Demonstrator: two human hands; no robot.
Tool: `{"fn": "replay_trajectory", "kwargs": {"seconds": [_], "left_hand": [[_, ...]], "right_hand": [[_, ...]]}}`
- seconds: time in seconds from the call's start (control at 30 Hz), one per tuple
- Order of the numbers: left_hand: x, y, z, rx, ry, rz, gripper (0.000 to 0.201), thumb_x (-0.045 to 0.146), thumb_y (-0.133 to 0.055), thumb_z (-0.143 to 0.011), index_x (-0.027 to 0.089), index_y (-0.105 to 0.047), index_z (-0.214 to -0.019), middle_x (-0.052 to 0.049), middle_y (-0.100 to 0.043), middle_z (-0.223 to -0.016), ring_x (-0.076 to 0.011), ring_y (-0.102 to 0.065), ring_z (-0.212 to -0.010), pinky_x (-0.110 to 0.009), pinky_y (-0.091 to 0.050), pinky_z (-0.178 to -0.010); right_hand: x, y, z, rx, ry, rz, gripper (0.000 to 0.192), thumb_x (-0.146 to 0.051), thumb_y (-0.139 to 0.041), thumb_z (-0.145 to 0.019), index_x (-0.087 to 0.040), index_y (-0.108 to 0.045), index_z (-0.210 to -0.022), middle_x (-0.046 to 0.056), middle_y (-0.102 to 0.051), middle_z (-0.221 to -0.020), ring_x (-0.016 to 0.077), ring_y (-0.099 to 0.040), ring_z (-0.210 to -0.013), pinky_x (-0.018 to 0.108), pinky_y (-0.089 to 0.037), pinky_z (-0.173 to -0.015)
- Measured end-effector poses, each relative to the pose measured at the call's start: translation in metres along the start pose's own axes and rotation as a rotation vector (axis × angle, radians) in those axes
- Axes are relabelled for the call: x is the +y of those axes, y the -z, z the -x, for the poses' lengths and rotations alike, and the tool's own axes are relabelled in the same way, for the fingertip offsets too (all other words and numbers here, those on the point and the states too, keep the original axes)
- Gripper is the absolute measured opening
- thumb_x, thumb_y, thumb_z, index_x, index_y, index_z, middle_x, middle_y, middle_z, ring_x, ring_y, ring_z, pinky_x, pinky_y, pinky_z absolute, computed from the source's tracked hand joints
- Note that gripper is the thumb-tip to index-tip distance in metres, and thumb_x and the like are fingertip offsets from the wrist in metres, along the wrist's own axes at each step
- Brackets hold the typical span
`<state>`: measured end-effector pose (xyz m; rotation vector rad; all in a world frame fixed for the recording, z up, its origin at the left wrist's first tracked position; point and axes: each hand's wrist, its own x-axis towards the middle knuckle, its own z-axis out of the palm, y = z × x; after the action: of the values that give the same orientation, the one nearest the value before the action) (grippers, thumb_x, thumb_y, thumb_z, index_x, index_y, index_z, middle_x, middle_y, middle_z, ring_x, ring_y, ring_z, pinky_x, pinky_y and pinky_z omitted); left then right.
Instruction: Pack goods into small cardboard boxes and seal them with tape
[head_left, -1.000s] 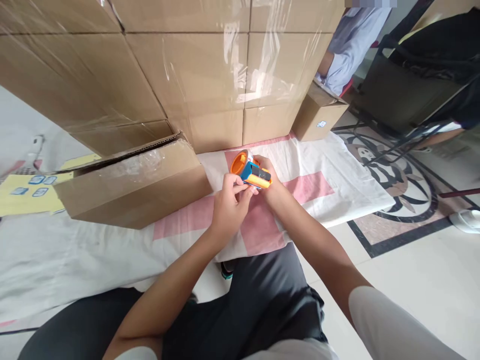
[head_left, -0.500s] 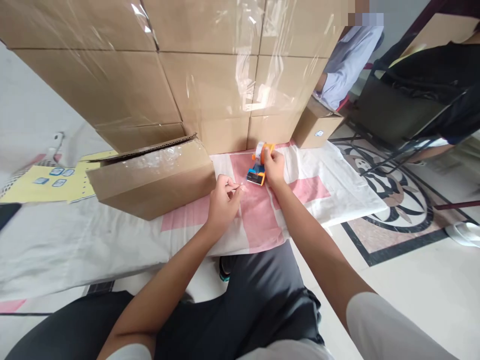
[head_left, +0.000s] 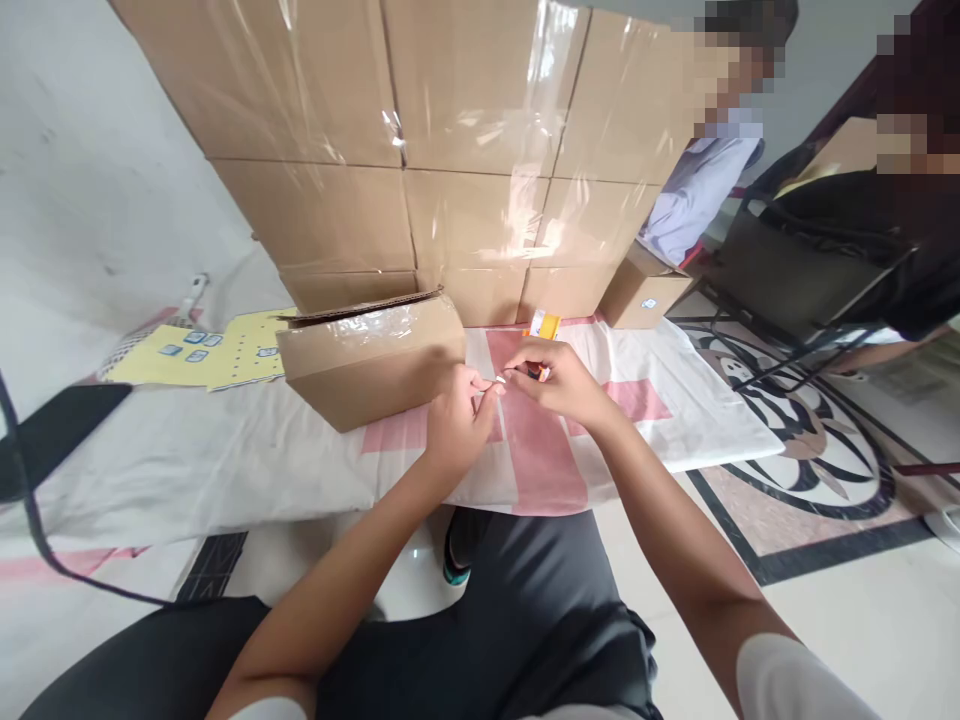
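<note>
Nearest the camera, dark trousers (head_left: 525,620) are seen at the bottom edge, cut off by the frame, with 2 bare forearms reaching forward over them. The left hand (head_left: 454,425) and the right hand (head_left: 566,385) are brought together above a white and pink cloth (head_left: 540,460) spread on the floor. The fingers (head_left: 486,386) of both hands are pinched nearly closed on a small pale piece (head_left: 501,379) held between them; it is too small for its make to be told, though its long axis appears to run left to right between the 2 hands. Just behind the right hand an orange tape dispenser (head_left: 543,326) is set on the cloth, mostly hidden by the fingers, so its direction cannot be told. To the left a single cardboard box (head_left: 371,360) is laid with a taped top, and yellow sheets (head_left: 225,345) are spread further left. Beyond, a wall of stacked, film-wrapped cartons (head_left: 450,140) is seen. At far right another person's sleeve (head_left: 694,200) is partly visible.
</note>
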<state>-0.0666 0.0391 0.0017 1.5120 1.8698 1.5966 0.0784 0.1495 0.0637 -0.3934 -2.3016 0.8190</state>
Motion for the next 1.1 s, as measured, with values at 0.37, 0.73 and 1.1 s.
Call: {"fn": "replay_trajectory", "kwargs": {"seconds": [0.37, 0.73, 1.1], "left_hand": [[0.028, 0.081, -0.030, -0.094, 0.351, 0.296, 0.030, 0.044, -0.069, -0.086, 0.024, -0.049, -0.097, -0.007, -0.076, -0.113, -0.0083, -0.053, -0.046, -0.028, -0.044, -0.055], [-0.001, 0.130, -0.047, 0.374, -0.221, -0.525, 0.026, 0.031, -0.064, -0.091, 0.023, -0.062, -0.115, -0.010, -0.071, -0.130, -0.0330, -0.062, -0.124, -0.051, -0.043, -0.105], [-0.022, 0.105, -0.052, 0.163, -0.366, -0.752, 0.028, 0.039, -0.057, -0.099, 0.026, -0.072, -0.119, -0.011, -0.062, -0.148, -0.0371, -0.056, -0.136, -0.068, -0.021, -0.120]], "right_hand": [[-0.007, -0.031, -0.126, -0.143, 0.174, 0.116, 0.011, -0.012, -0.057, -0.084, -0.015, -0.067, -0.079, 0.001, -0.062, -0.075, 0.0134, -0.052, -0.068, 0.028, -0.040, -0.067], [-0.030, -0.044, -0.202, -0.534, 0.060, 0.186, 0.013, -0.008, -0.054, -0.078, -0.016, -0.064, -0.073, -0.001, -0.062, -0.071, 0.0129, -0.052, -0.068, 0.027, -0.038, -0.067], [-0.022, -0.063, -0.208, -0.590, 0.046, 0.421, 0.007, -0.014, -0.062, -0.081, -0.016, -0.067, -0.078, 0.001, -0.067, -0.076, 0.0146, -0.056, -0.070, 0.027, -0.037, -0.063]]}}
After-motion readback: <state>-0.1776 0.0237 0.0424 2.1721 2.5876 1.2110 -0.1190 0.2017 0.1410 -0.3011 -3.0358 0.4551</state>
